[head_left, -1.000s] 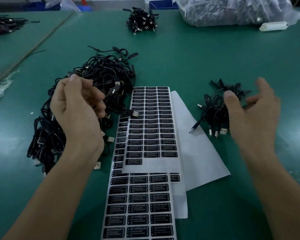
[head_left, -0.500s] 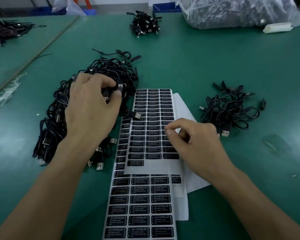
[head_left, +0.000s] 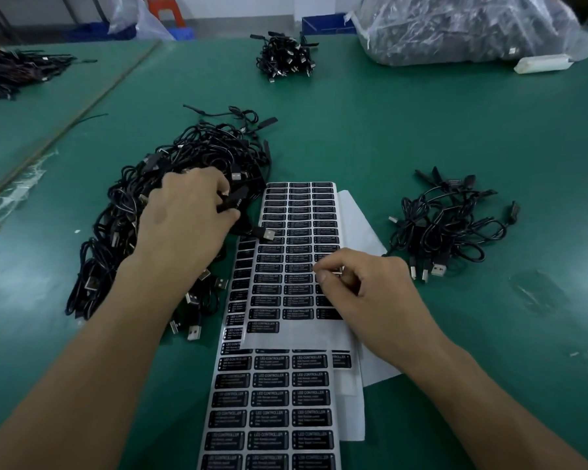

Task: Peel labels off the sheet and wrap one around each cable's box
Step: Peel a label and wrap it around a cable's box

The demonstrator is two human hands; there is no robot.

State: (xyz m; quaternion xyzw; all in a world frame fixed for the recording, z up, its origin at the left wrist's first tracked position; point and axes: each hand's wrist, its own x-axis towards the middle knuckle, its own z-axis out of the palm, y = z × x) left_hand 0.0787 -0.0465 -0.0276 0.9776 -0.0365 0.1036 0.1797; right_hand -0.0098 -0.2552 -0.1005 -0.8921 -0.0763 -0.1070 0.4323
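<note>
I see the left hand (head_left: pixel 184 218) gripping a black box (head_left: pixel 234 201) over the cable pile (head_left: pixel 116 225) at the sheet's (head_left: pixel 296 212) 9 o'clock. The right hand (head_left: pixel 367 283) pinches a label (head_left: pixel 335 271) on the sheet, 6 o'clock on the desk (head_left: pixel 421 147).

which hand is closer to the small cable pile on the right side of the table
Right. The right hand pinches a label on the sheet, just left of the small cable pile. The left hand grips a cable box at the big cable pile, across the sheet.

Right hand (head_left: pixel 370 286) down on label sheet (head_left: pixel 296 232), pinching a label (head_left: pixel 337 271), left hand (head_left: pixel 184 218) lowered into cable pile (head_left: pixel 116 225), gripping a box (head_left: pixel 237 201)
</note>
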